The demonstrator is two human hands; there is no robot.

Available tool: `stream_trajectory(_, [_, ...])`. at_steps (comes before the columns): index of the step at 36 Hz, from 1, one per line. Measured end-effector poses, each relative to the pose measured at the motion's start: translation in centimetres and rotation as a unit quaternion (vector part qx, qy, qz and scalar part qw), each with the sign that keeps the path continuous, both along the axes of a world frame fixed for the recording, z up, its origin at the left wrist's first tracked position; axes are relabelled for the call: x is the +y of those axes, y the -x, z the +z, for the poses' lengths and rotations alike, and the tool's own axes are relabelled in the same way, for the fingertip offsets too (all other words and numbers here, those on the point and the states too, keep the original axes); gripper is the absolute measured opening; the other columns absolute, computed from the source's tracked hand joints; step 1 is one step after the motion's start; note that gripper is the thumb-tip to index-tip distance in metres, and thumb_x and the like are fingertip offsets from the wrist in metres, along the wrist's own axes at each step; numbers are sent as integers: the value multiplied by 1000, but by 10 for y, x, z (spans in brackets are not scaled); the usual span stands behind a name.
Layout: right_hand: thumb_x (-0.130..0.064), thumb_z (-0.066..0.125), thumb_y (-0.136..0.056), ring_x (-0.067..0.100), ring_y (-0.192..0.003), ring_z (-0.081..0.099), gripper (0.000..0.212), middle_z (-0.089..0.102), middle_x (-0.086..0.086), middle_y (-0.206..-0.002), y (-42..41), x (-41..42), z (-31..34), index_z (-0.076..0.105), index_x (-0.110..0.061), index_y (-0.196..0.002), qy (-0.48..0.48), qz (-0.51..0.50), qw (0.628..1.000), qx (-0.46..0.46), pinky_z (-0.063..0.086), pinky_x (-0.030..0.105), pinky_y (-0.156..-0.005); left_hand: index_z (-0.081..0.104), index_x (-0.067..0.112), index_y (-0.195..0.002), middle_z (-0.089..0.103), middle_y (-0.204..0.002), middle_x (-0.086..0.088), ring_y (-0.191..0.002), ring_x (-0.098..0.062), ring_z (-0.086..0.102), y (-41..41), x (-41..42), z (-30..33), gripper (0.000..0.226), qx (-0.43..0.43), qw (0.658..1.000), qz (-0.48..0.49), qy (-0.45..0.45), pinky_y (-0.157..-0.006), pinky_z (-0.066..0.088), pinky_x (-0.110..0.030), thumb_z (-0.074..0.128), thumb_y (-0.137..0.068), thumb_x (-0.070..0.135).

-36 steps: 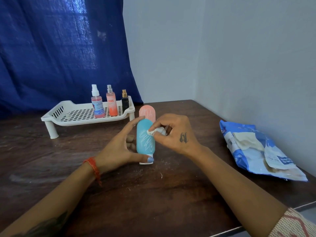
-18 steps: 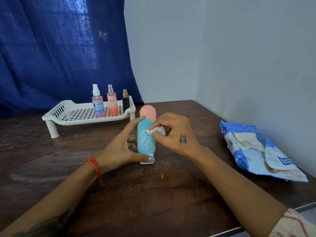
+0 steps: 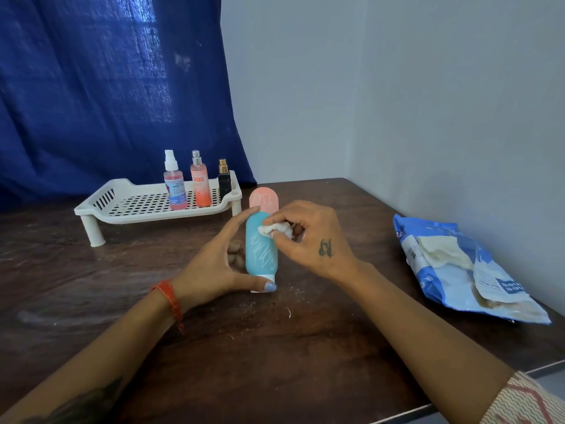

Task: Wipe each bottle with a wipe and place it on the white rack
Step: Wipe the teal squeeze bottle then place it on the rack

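Fingers of the left hand (image 3: 211, 270) curl round the smooth teal bottle (image 3: 261, 244), upright on its white cap. Right hand (image 3: 308, 237) pinches a crumpled white wipe (image 3: 272, 230), seemingly touching the bottle's rounded top.

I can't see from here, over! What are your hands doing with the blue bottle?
Left hand gripping teal bottle, upright on table. Right hand pinching wipe against it. White rack holds three bottles; pink bottle waiting behind.

Dim, soft daylight through curtain (image 3: 91, 87); wide-angle edges.
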State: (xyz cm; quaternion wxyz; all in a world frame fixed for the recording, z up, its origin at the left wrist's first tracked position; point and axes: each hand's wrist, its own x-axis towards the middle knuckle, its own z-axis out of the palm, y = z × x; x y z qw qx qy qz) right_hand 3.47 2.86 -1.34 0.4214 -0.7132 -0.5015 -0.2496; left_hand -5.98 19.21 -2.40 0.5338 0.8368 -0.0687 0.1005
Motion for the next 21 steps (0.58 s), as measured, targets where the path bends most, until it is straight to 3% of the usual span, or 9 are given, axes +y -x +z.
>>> stream_trajectory(8, [-19,72,-76,8,-82,64,21,72,2,-93,6,1,2,72,-9,-95,6,45,999,2,51,12,-70,21,55,-137,59,-124,5,-105,-12,64,-1,1,-1,115,7,1000,-12,-2,-85,56,-30,89,-46,34])
stream_trajectory(11, [-21,71,-75,8,-77,64,20,72,3,-89,5,-1,2,73,-9,-91,5,39,999,7,53,14,-68,20,51,-139,60,-124,2,-103,-12,65,-1,0,-2,117,5,1000,-20,-2,-80,56,-27,92,-52,21])
stream_trajectory(15, [-23,70,-77,9,-74,62,19,70,2,-86,2,-1,1,71,-9,-90,-7,3,1000,-10,52,14,-65,20,52,-137,60,-122,0,-102,-14,65,0,-1,-1,114,8,1000,-16,-2,-76,55,-25,89,-54,18])
stream_trajectory(21, [-15,73,-77,7,-86,60,19,68,4,-95,5,4,1,72,-7,-95,-14,30,999,-15,46,9,-71,22,54,-134,61,-120,3,-102,-12,65,0,0,-2,112,-1,1000,-17,-1,-77,55,-26,90,-52,21])
